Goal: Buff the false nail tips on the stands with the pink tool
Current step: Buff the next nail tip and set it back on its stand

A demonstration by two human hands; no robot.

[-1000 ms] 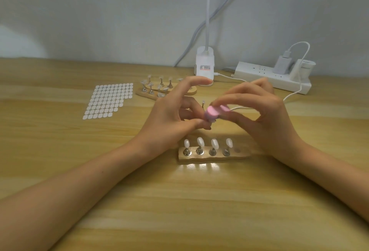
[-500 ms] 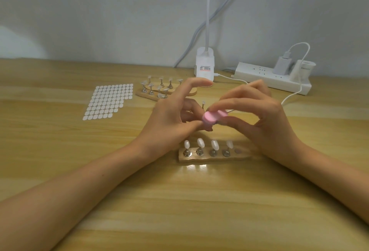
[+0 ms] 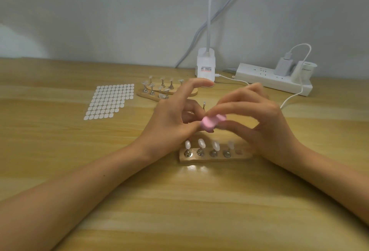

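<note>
Hands are held together above the middle of the surface [image 3: 189, 200]: a tip holder [image 3: 204, 104] is pinched by the left hand [image 3: 173, 120], the pink tool [image 3: 212, 122] by the right hand [image 3: 265, 127], now stroked slightly lower, so buffing is judged underway.

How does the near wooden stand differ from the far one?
The near stand holds four tips in one straight row; the far stand holds more, crowded. The near stand lies nearer than the left hand, which partly hides the far stand. Both are wooden.
</note>
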